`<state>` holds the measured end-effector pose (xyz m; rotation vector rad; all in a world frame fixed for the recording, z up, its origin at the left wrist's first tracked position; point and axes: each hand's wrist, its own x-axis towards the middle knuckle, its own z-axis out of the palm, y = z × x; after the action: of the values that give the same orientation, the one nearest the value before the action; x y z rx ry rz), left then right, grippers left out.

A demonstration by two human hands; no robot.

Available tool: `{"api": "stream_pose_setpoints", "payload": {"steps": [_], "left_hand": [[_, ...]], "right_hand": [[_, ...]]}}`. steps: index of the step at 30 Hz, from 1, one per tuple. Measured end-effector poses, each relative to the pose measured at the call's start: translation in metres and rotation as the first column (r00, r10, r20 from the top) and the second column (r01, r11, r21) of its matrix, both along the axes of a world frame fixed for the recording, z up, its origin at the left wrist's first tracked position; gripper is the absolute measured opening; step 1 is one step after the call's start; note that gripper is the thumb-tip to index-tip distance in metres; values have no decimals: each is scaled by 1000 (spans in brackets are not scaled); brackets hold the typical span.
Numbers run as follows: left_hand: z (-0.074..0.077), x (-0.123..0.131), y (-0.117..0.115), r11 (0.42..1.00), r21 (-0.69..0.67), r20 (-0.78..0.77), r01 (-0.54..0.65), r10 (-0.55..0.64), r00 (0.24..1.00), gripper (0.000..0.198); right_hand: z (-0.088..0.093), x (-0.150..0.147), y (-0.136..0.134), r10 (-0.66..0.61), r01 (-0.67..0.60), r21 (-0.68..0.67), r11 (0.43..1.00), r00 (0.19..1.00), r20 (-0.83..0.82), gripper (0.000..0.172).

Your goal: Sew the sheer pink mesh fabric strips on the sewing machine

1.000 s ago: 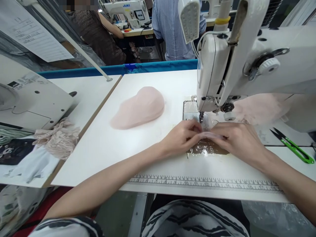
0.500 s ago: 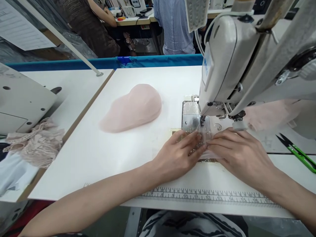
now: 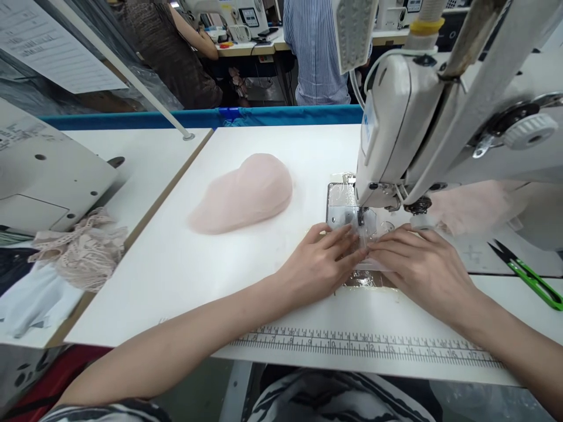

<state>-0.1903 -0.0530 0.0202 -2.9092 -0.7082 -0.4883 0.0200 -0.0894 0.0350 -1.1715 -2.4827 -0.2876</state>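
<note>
My left hand (image 3: 317,265) lies just in front of the needle of a white sewing machine (image 3: 389,120), its fingers bent down on a thin, sheer pale piece of fabric (image 3: 372,266). From the other side, my right hand (image 3: 424,266) has its fingers together on the same fabric. The two hands almost meet below the presser foot (image 3: 361,217), and they cover most of the fabric. Beneath the needle, the metal needle plate (image 3: 341,199) shows at the left. A pale pink moulded fabric cup piece (image 3: 246,193) rests on the table left of the machine.
Green-handled thread snips (image 3: 530,278) lie at the right. Sheer pink fabric (image 3: 472,208) sits behind the machine head. A printed ruler (image 3: 352,346) runs along the front edge. Bundled beige straps (image 3: 90,252) lie at the left beside another machine (image 3: 44,170). Two people sit beyond a blue cloth edge (image 3: 290,115).
The camera view has shifted slightly. Both hands have stayed by the needle with the fabric, having moved only a little.
</note>
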Motion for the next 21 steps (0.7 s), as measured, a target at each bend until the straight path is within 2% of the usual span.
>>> {"api": "stream_pose_setpoints", "payload": {"steps": [9, 14, 21], "left_hand": [[-3, 4, 19, 1000, 11, 15, -25, 25, 1000, 30], [-4, 6, 27, 998, 27, 11, -55, 55, 998, 31], [-5, 3, 11, 993, 120, 56, 0, -7, 998, 26]], "right_hand": [[-6, 3, 15, -24, 22, 66, 998, 1000, 19, 19], [-10, 3, 22, -85, 82, 76, 994, 996, 30, 19], [-11, 3, 14, -24, 16, 119, 993, 998, 63, 18]]}}
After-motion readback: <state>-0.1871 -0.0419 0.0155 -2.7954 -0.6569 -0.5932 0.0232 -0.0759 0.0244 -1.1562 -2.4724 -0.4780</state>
